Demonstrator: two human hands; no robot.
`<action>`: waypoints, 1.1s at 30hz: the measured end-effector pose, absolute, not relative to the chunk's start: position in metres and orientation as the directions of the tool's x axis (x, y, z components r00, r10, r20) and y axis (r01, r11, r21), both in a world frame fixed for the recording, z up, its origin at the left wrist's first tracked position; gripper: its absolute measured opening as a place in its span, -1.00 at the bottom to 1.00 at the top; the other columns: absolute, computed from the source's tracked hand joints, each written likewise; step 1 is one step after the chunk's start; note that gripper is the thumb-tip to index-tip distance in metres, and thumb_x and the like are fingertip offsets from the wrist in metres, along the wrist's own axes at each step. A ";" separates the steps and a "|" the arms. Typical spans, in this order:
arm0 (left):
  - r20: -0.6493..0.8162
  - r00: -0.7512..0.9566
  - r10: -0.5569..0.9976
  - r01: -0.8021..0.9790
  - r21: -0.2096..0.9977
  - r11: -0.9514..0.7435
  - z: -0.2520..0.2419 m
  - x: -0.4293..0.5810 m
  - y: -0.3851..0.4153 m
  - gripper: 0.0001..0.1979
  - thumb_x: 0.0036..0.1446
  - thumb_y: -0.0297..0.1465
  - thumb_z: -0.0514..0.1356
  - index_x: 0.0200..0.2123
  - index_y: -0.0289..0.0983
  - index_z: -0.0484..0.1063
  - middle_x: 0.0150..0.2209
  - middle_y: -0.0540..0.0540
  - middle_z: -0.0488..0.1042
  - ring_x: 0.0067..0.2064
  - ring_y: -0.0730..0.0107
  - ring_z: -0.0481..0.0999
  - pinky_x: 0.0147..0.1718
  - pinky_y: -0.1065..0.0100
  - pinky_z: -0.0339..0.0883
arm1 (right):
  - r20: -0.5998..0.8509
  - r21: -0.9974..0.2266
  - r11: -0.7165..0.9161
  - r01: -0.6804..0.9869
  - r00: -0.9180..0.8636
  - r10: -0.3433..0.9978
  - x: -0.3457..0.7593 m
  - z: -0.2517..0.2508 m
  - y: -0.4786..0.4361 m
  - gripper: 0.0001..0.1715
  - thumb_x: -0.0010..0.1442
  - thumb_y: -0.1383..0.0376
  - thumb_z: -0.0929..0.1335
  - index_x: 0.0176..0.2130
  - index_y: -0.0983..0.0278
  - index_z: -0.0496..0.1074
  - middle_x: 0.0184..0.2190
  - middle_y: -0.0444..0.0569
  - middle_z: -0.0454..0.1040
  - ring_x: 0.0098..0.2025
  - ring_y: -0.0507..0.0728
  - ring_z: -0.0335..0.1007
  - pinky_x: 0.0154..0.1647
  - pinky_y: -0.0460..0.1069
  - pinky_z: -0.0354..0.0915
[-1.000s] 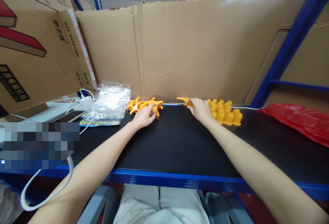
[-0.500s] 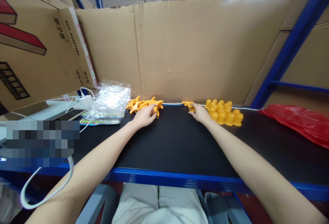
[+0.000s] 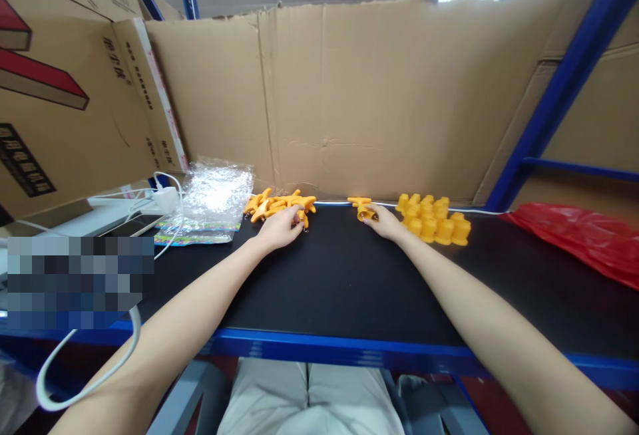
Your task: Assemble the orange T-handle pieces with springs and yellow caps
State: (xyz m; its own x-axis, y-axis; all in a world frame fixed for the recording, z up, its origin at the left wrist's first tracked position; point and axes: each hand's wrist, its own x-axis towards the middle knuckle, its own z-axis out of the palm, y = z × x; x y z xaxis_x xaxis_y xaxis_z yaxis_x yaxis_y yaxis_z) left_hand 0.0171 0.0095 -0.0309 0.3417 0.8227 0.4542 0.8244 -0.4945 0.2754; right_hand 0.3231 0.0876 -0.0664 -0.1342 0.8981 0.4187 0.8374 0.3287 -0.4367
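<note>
My left hand [image 3: 280, 227] is closed on an orange branched plastic piece [image 3: 302, 217] at the right end of a pile of similar pieces [image 3: 260, 209]. Its fingers partly hide what they grip. My right hand [image 3: 385, 223] pinches a hollow yellow plastic cup [image 3: 367, 215], tilted so its open end shows. Just beyond that cup lies a single orange branched piece [image 3: 357, 201]; whether they touch I cannot tell. To the right of my right hand, several yellow cups [image 3: 433, 221] stand close together in rows.
Clear plastic bags [image 3: 214, 195] lie left of the pile, near a white charger [image 3: 167, 199] with cables. A red plastic bag [image 3: 574, 239] lies at the right. A cardboard wall [image 3: 374, 102] rises behind the black tabletop [image 3: 339, 282], which has a blue front edge [image 3: 324, 345].
My right hand has shifted slightly left, and the yellow cup in it has turned so more of its open end shows. My left hand has hardly moved.
</note>
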 end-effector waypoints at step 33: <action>0.540 0.400 0.740 0.832 0.124 -0.540 -0.033 0.009 0.018 -0.77 0.09 -0.51 0.01 -0.24 -0.27 0.42 -0.18 -0.15 0.42 -0.10 0.25 0.40 -0.07 0.20 0.27 | 0.393 -0.056 0.250 0.967 -0.209 0.895 0.315 -0.039 0.060 -0.45 0.23 0.19 0.25 0.18 0.27 0.19 0.27 0.12 0.08 0.27 0.31 -0.02 0.21 0.31 -0.07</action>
